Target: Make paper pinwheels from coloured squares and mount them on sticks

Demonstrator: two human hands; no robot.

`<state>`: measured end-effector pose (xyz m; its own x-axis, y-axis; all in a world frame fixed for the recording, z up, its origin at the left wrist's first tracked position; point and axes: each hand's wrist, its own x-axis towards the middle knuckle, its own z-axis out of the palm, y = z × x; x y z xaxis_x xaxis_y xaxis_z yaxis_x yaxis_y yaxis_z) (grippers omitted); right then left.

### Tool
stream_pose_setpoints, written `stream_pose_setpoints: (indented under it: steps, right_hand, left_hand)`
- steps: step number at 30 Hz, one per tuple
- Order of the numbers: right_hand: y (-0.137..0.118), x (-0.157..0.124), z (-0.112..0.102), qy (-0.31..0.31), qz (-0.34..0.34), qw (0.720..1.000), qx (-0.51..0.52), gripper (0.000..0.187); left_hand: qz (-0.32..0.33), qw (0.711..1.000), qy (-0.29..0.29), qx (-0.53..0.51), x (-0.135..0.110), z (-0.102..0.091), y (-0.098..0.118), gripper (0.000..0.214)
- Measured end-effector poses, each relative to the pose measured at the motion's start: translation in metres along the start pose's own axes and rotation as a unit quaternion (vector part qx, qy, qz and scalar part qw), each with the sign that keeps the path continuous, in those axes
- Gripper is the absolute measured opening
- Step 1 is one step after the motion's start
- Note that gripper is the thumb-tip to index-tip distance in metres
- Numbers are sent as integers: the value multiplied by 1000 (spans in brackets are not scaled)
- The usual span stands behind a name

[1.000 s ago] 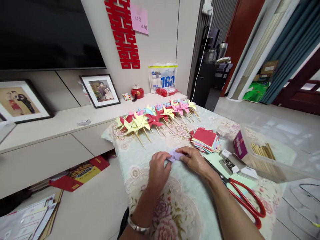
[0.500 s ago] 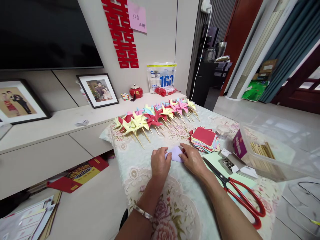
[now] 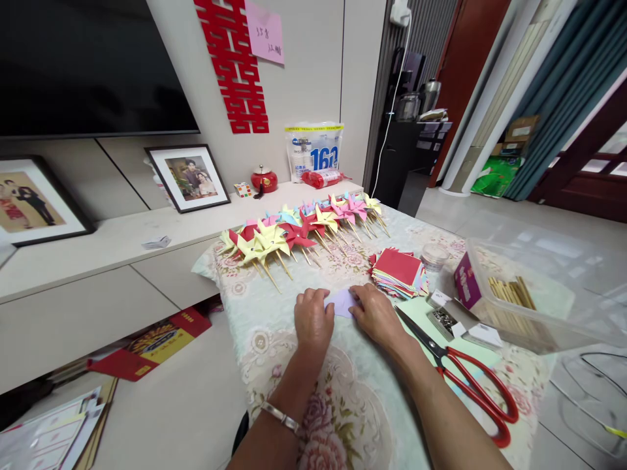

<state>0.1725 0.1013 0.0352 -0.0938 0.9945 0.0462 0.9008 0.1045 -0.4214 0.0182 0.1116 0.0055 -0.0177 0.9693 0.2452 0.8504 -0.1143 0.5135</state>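
Observation:
A folded piece of light purple paper [image 3: 342, 304] lies on the flowered tablecloth between my two hands. My left hand [image 3: 312, 320] holds its left corner, fingers curled and the thumb along the edge. On the other side, my right hand [image 3: 375, 312] grips the right corner with its fingertips, covering that end. Just beyond my right hand is a stack of coloured paper squares [image 3: 399, 271], a red one on top. Large scissors [image 3: 443, 356] with red handles lie by my right forearm, blades slightly apart, partly over a pale green sheet [image 3: 416, 310].
Paper pinwheels [image 3: 298, 235] on sticks lie in rows along the table's far side. At right are a small box of metal fasteners [image 3: 445, 321], a round clear container [image 3: 434, 256] and a plastic tub [image 3: 553, 329] holding wooden sticks [image 3: 512, 292].
My right hand has shifted slightly left over the paper's right corner, covering more of it. My left hand stays at the left corner. The camera view has moved slightly.

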Motion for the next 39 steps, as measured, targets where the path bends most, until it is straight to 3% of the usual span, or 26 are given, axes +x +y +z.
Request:
stream_pose_setpoints:
  steps: [10,19,22,32,39]
  right_hand:
    - [-2,0,1,-7,-20,1000,-12,23]
    - [0,3,8,0,-21,1000,-5,24]
    - [1,3,9,2,-19,1000,-1,24]
    - [6,8,14,-3,-9,1000,22,25]
    - [8,9,18,-4,9,999,35,26]
  left_hand:
    - [16,999,-23,21,-9,-7,8,26]
    - [89,991,87,55,-23,-1,13,10]
    - [96,990,92,56,-25,3,16,7]
    - [-21,991,41,128,-22,11,24,50]
    - [-63,989,29,131,-24,10,23,59]
